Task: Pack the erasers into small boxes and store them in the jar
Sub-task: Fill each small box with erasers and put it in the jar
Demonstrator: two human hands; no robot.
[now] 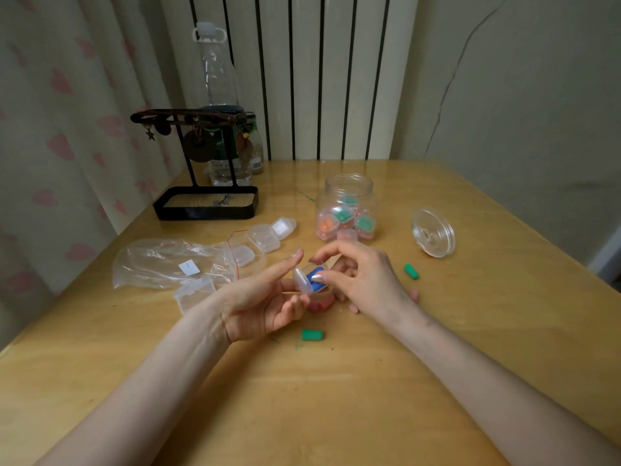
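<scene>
Above the wooden desk point(336, 398), both hands meeting around one small clear box point(311, 279) with its hinged lid open. Left hand point(265, 304) palm-up beneath it, fingers curled under the box and index finger stretched toward the lid – its grip closed on the box. Right hand point(363, 274) coming in from the other side, thumb and forefinger pinching a blue eraser point(316, 275) that sits in the box's tray.

Behind the hands, the open clear jar point(346, 206) standing upright, already holding several closed small boxes with green and orange erasers inside. Well to its right, the jar's glass lid point(433, 232) lying upside down on the desk.

Two loose green erasers on the desk – one point(312, 335) just below the left hand, another point(411, 271) right of the right hand. Something pink point(322, 302) beneath the hands, mostly hidden, so hard to say what.

To the left, a crumpled clear zip bag point(168, 264) with empty small boxes point(268, 235) spilling from its mouth, one more open box point(195, 294) near the left wrist. At the back-left corner, a black jewellery stand point(205, 200) in front of a tall clear bottle point(216, 79).
</scene>
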